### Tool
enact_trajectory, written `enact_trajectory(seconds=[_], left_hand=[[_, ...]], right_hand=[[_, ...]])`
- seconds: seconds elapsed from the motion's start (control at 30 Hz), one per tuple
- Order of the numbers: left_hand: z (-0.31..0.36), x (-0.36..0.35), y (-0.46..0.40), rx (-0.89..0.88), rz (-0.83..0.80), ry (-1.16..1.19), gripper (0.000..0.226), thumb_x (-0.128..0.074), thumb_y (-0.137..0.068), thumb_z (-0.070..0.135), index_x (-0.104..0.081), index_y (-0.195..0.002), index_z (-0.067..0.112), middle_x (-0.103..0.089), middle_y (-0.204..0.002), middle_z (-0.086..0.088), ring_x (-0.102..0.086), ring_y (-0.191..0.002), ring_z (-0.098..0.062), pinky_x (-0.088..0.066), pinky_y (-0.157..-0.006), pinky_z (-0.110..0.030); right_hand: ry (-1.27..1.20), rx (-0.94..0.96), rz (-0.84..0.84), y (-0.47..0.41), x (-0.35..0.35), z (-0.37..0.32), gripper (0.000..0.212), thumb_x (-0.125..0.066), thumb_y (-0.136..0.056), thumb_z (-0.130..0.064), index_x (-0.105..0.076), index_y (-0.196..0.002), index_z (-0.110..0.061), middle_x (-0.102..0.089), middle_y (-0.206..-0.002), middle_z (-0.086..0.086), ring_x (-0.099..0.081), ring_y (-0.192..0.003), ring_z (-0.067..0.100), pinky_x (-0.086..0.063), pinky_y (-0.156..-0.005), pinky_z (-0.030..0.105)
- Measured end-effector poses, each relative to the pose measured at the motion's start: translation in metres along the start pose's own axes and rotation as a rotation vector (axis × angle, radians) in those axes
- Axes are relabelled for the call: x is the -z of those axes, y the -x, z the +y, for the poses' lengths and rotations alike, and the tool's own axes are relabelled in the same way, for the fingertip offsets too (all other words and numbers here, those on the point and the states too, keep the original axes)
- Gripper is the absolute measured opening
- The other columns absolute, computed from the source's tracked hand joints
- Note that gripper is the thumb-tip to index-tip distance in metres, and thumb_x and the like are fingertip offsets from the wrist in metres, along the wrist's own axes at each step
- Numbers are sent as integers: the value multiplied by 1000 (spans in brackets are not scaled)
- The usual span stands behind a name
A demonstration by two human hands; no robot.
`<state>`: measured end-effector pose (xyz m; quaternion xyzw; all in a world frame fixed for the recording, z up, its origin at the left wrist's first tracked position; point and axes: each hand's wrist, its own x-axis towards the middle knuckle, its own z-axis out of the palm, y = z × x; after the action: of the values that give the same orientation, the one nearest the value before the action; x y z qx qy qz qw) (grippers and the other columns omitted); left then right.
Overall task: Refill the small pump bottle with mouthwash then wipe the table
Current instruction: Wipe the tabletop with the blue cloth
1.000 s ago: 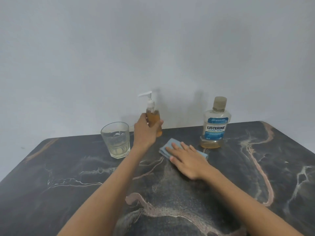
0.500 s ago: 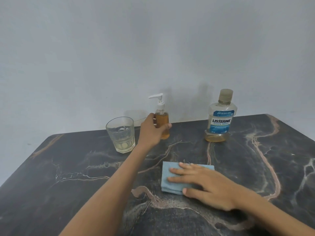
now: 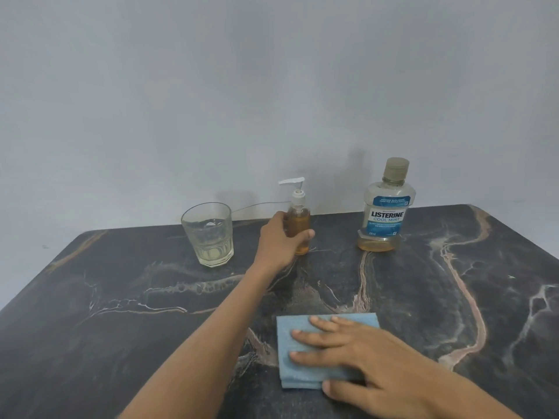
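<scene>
Your right hand [image 3: 369, 355] presses flat, fingers spread, on the folded blue cloth [image 3: 305, 352] at the near middle of the dark marble table [image 3: 121, 297]. Your left hand [image 3: 279, 237] grips the small amber pump bottle [image 3: 299, 228], standing far centre between the clear glass tumbler [image 3: 208, 234] and the mouthwash bottle [image 3: 384, 213].

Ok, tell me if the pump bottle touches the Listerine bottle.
Apart. The head view shows bare table between the pump bottle and the Listerine bottle.

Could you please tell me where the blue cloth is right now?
In the head view, the blue cloth lies flat on the table, near centre, under the right hand, nearer than the pump bottle.
</scene>
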<state>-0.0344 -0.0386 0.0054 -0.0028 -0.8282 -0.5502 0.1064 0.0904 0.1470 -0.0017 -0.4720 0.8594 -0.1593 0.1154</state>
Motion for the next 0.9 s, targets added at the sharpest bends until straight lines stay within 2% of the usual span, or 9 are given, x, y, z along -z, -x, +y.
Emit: enact_trajectory(seconds=[0.07,0.13,0.23,0.3,0.4,0.47,0.57,0.67,0.9], left_hand=[[1,5,9,-6,15,-56,65,-76,-78,36,-47,-131,11,-55,-133,-7,-54,-113,-18,-42,-96,-28],[2,17,28,-137,160,-169,66,-75,-78,40,-47,-131,13,-57,-127,-3,-53,-116,-17,-44,-97,-34],[-4,45,55,-391,635,-445,56,-74,-77,43,-49,-120,17,-56,-114,0,-49,-104,-14,-40,-86,-30],[-9,65,64,-258,885,-471,78,-78,-68,50,-43,-127,13,-50,-124,-6,-43,-113,-21,-36,-89,-36],[-16,91,54,110,746,-357,125,-83,-57,58,-16,-148,3,-28,-150,-17,-24,-140,-33,-21,-113,-47],[-23,104,43,192,557,-261,135,-85,-56,55,-4,-151,3,-25,-154,-16,-21,-143,-32,-15,-117,-45],[-34,116,31,189,450,-69,123,-89,-56,42,-17,-150,8,-46,-142,-14,-41,-133,-30,-36,-105,-36],[-41,129,30,135,448,-98,104,-89,-53,43,-40,-140,12,-56,-131,-7,-50,-124,-23,-41,-97,-29],[-42,209,44,12,636,-108,94,-91,-44,49,-54,-125,16,-65,-114,1,-60,-104,-16,-48,-89,-31]], right_hand=[[82,-40,21,2,5,5,45,-26,-91,-66,-10,-133,-69,-1,-141,-49,7,-134,-19,3,-111,17],[141,-90,34,-7,8,12,45,-21,-92,-66,-8,-136,-67,-1,-145,-43,8,-136,-16,2,-115,19],[134,-173,63,-37,7,18,47,-23,-97,-57,-10,-142,-55,-1,-152,-28,5,-142,-4,0,-118,26],[124,-222,83,-62,6,12,48,-22,-99,-51,-11,-145,-48,-3,-155,-21,3,-144,4,0,-117,27],[103,-228,116,-92,0,-10,46,-21,-101,-45,-16,-147,-43,-7,-156,-17,1,-145,8,0,-118,30],[79,-135,88,-97,-11,-30,45,-21,-101,-45,-18,-146,-46,-6,-155,-21,3,-144,6,3,-117,27],[41,45,-5,-89,-27,-48,44,-20,-96,-56,-9,-138,-64,4,-147,-39,15,-138,-9,14,-109,15],[53,-2,-5,-88,-25,-48,44,-14,-90,-66,0,-131,-72,7,-140,-50,16,-132,-19,15,-106,9],[170,-343,177,-212,-13,-15,48,-18,-102,-43,-16,-149,-37,-9,-158,-12,-3,-146,12,1,-117,33]])
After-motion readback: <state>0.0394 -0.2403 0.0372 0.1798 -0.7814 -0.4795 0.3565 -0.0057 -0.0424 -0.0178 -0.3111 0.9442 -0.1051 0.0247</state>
